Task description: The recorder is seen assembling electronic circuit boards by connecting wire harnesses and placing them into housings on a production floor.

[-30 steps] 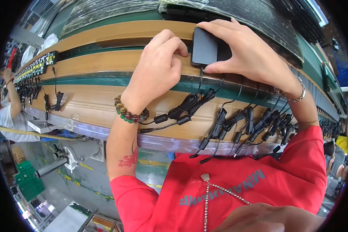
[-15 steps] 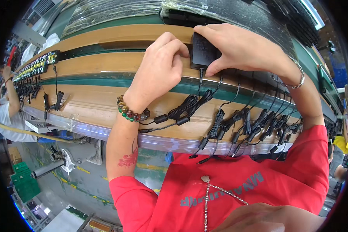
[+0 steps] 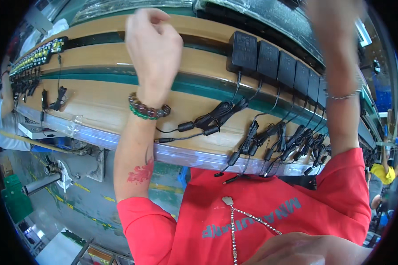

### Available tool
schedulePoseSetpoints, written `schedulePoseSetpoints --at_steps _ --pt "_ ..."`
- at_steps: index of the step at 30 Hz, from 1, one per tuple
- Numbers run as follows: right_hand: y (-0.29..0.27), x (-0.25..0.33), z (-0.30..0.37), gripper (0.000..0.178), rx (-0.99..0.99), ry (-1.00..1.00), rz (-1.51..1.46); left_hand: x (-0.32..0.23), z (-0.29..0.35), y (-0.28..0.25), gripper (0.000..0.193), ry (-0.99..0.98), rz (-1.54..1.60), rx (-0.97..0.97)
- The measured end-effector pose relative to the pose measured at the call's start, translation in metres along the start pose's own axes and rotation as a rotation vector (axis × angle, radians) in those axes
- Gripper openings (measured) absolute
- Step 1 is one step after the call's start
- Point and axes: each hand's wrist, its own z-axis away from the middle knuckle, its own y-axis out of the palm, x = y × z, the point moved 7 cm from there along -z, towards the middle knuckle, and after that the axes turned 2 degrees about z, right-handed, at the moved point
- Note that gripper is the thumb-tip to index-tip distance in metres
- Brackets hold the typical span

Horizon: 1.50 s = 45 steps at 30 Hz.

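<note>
Left hand (image 3: pixel 154 42) hangs over brown table (image 3: pixel 101 100), left of black power adapters (image 3: pixel 243 54), touching none; fingers curled, grip narrow-looking, but whether anything sits inside, can't tell. Right hand (image 3: pixel 335 15) blurred at top edge beyond row; its grip, can't tell either. Adapters sit side by side on upper strip, probably so each cord drops straight across green gap. Cable bundles (image 3: pixel 214 117) lie below, tied (presumably against tangling), some plug ends poking over clear front edge (image 3: pixel 185 157).
</note>
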Motion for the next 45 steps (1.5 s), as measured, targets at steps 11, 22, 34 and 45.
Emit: schedulePoseSetpoints --at_steps 11,22,34,45 --pt "0.046 -0.001 0.020 0.023 -0.075 0.009 -0.424 0.018 -0.010 0.000 0.018 0.020 -0.067 0.035" --pt "0.058 -0.009 0.096 0.038 0.271 0.340 -0.395 0.024 0.009 0.036 0.023 -0.033 -0.265 0.266" --pt "0.061 -0.013 0.118 0.045 -0.131 0.384 -0.371 -0.020 0.024 0.036 0.024 0.127 -0.377 0.355" --pt "0.055 -0.040 0.142 0.046 -0.133 0.370 -0.355 -0.013 0.023 0.041 0.019 0.044 -0.431 0.450"
